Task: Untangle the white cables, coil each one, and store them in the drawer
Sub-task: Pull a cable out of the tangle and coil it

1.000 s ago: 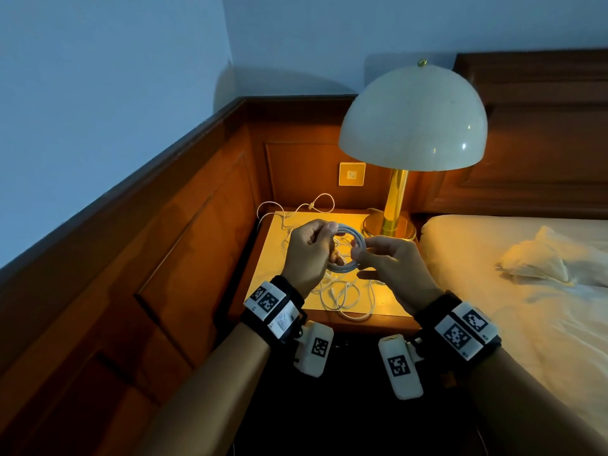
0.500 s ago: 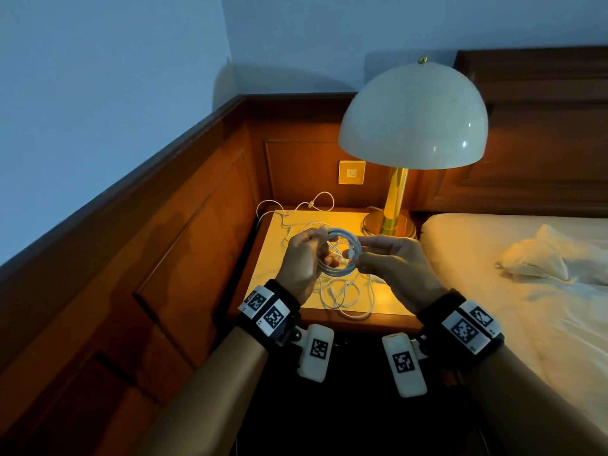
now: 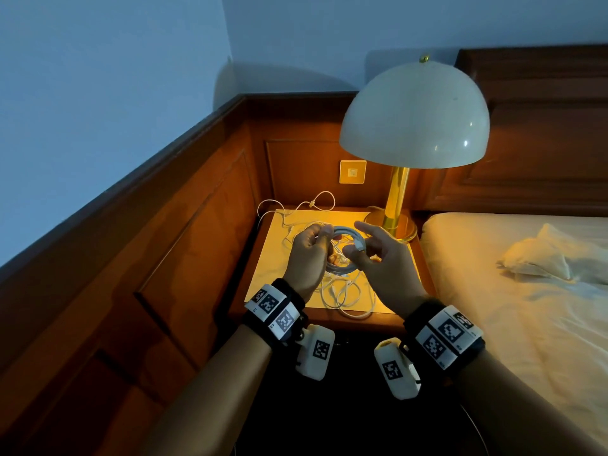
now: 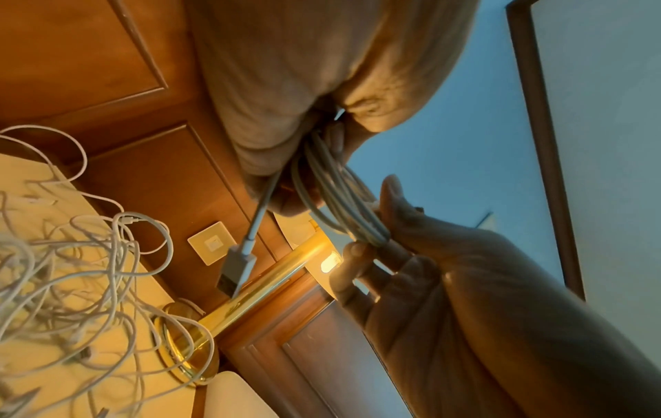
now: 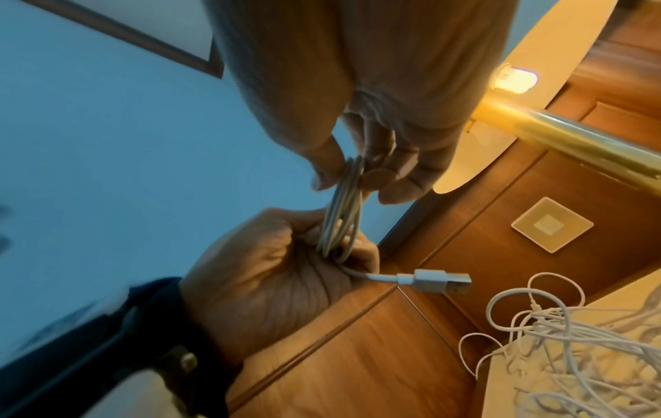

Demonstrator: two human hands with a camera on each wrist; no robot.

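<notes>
Nightstand (image 3: 273,258): the tangle (image 3: 342,291) of white cables lies there, at 6 o'clock from my hands.
Coil (image 3: 343,230): rounder a second ago, now flattened between both hands; winding looks about done.
Left hand (image 3: 307,255): I grip the coil's 9 o'clock side.
Right hand (image 3: 383,255): I pinch its 3 o'clock side, forefinger now raised.
Plug (image 5: 434,281): juts loose from my left fist.
Drawer: not in view.
</notes>
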